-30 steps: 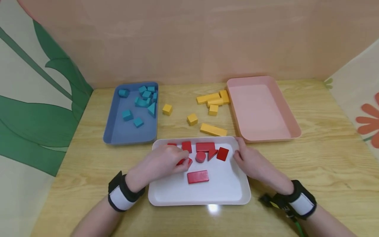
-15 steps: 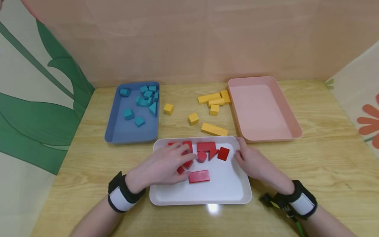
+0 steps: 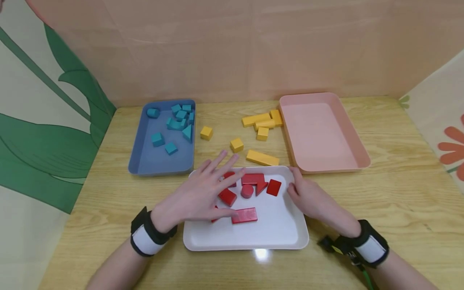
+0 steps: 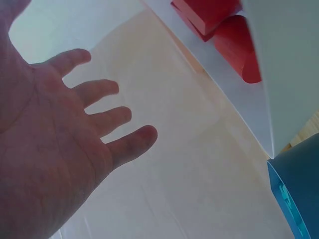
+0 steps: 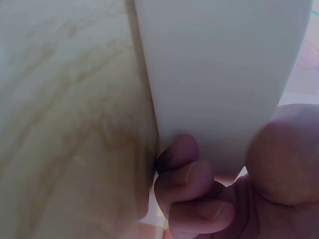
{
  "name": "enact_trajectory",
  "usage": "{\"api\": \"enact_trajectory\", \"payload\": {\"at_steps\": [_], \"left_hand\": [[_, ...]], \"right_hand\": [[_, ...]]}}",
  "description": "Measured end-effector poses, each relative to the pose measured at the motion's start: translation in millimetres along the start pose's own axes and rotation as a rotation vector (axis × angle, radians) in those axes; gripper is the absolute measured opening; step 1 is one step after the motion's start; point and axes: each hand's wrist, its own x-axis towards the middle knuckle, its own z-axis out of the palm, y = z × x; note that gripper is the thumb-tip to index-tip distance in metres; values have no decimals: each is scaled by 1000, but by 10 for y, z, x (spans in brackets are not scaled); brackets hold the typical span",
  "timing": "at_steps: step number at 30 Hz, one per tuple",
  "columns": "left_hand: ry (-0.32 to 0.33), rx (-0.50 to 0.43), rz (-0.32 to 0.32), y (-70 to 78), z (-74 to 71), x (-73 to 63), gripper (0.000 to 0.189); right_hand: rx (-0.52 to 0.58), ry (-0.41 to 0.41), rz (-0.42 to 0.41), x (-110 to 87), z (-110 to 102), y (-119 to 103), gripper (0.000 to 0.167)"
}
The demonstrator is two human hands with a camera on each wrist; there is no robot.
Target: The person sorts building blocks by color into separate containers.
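Observation:
My left hand point(image 3: 195, 197) hovers over the left part of a white tray point(image 3: 275, 235), fingers spread, holding nothing; the left wrist view shows its bare palm point(image 4: 40, 134). Beneath and beside it lie red blocks: a tilted block point(image 3: 228, 197), a flat rectangular one point(image 3: 244, 216) by the thumb, a round one point(image 3: 247, 191), a triangle point(image 3: 261, 187), a long one point(image 3: 252, 179) and a square point(image 3: 274, 187). Others are partly hidden by the hand. My right hand point(image 3: 311, 199) grips the tray's right rim near the far corner, curled fingers point(image 5: 192, 181) against the outer wall.
A blue tray point(image 3: 145, 161) with several teal blocks stands at the back left, a pink tray point(image 3: 322, 137) at the back right. Between them lie several yellow blocks, among them a long one point(image 3: 262, 158) close behind the white tray, and a cube point(image 3: 237, 145).
My left hand has let go of the red block it held, opened and spread its fingers, and lifted slightly. The red blocks at left have shifted. My right hand stays on the tray rim.

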Motion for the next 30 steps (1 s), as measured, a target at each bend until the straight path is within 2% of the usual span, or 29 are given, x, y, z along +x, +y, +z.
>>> {"api": "enact_trajectory", "payload": {"at_steps": [11,15,17,19,23,25,26,30], "left_hand": [[1,-25,-18,-35,18,10,90],[-4,-22,-42,-40,28,15,91],[-7,-15,-50,-42,36,20,92],[-8,-7,-54,-45,44,24,92],[-9,-5,-58,-48,53,27,93],[-13,1,-62,-47,51,27,93],[-16,2,-66,-46,52,26,93],[-26,12,-65,-43,54,21,92]], "right_hand": [[-5,-2,3,-9,-19,-4,52],[-80,74,-28,-36,-46,-13,50],[-146,160,-69,-60,-72,-27,47],[-209,279,-137,-83,-103,-51,47],[-336,450,-319,-102,-191,-90,67],[-390,481,-387,-95,-217,-92,78],[-409,471,-408,-93,-226,-89,81],[-433,453,-412,-70,-212,-74,83]]}}
